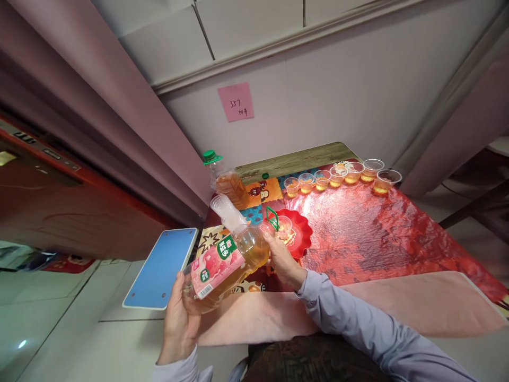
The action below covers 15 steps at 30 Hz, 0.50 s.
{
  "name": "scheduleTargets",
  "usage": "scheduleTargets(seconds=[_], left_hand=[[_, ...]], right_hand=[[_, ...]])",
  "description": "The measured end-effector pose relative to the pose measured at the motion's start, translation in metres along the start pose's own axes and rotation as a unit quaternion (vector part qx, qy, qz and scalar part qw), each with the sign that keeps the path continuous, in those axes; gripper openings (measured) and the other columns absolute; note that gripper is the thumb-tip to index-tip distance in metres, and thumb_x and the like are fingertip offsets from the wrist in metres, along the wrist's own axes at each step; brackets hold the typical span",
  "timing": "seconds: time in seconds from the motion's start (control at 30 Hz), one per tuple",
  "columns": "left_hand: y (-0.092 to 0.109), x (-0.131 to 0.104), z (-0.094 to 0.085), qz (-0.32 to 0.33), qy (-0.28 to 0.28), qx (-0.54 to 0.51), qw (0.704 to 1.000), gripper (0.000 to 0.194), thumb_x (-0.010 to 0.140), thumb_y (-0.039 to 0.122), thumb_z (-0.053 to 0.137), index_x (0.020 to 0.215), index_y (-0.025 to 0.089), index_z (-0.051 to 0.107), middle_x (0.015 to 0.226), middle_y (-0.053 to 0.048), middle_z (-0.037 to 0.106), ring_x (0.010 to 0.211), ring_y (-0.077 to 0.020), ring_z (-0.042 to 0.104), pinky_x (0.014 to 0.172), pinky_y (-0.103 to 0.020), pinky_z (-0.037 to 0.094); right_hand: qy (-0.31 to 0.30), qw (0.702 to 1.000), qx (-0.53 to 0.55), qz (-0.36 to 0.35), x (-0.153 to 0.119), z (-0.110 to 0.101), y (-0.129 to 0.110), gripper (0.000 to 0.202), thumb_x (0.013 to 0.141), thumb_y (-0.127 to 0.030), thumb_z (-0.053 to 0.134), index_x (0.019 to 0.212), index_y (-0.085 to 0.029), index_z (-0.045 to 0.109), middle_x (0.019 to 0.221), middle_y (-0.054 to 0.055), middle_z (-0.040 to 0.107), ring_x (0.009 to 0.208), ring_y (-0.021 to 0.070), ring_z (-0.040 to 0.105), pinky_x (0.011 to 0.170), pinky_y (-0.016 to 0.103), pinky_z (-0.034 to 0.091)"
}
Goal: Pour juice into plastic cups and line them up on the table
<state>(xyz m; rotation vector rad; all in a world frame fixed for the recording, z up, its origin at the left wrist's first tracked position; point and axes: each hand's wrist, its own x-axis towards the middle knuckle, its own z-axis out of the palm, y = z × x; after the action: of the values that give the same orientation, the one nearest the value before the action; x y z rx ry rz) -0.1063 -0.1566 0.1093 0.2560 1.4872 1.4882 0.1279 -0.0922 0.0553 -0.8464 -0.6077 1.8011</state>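
A large juice bottle (222, 262) with a pink label is held tilted above the table, its neck toward the right. My left hand (178, 318) supports the bottle's base, fingers wrapped round it. At the neck, my right hand (281, 261) has its fingers closed by the red cap (267, 229), beside a green handle loop (272, 218). Just beyond the neck, a red scalloped plate (304, 233) bears a clear plastic cup (283, 227). A stack of clear cups (228, 213) lies slanted behind the bottle.
Several cups of amber liquid (337, 176) form a row at the table's back. A second bottle (231, 187) with a green cap stands back left. A blue board (161, 268) is at left; pink cloth (421, 302) lines the front edge.
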Motion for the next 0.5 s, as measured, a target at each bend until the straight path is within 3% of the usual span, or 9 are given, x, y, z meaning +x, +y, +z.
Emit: scheduleTargets(seconds=[0.13, 0.33, 0.5], left_hand=[[-0.0006, 0.0024, -0.0036, -0.008, -0.004, -0.01, 1.0, 0.033, 0.103, 0.039, 0.062, 0.114, 0.014, 0.08, 0.102, -0.013, 0.085, 0.105, -0.0334, 0.081, 0.093, -0.048, 0.066], [0.0, 0.0001, -0.001, -0.001, 0.004, -0.001, 1.0, 0.036, 0.108, 0.037, 0.054, 0.113, 0.013, 0.08, 0.095, -0.012, 0.085, 0.083, -0.0258, 0.081, 0.083, -0.041, 0.068], [-0.0009, 0.0004, -0.0035, 0.004, 0.008, 0.0, 1.0, 0.033, 0.107, 0.036, 0.056, 0.112, 0.015, 0.08, 0.091, -0.01, 0.084, 0.078, -0.0244, 0.081, 0.075, -0.037, 0.067]], right_hand=[[0.0, 0.999, 0.02, 0.026, 0.0001, 0.0003, 0.0005, 0.063, 0.083, -0.08, 0.075, 0.116, -0.026, 0.078, 0.105, 0.008, 0.085, 0.101, 0.0314, 0.081, 0.083, 0.044, 0.067], [0.0, 1.0, 0.022, 0.021, 0.0003, 0.0013, -0.0007, 0.064, 0.081, -0.079, 0.077, 0.116, -0.025, 0.078, 0.105, 0.008, 0.085, 0.099, 0.03, 0.082, 0.08, 0.041, 0.067], [0.006, 0.999, 0.019, 0.027, 0.0015, 0.0015, 0.0005, 0.064, 0.082, -0.079, 0.077, 0.115, -0.023, 0.078, 0.105, 0.009, 0.085, 0.098, 0.0299, 0.082, 0.079, 0.041, 0.067]])
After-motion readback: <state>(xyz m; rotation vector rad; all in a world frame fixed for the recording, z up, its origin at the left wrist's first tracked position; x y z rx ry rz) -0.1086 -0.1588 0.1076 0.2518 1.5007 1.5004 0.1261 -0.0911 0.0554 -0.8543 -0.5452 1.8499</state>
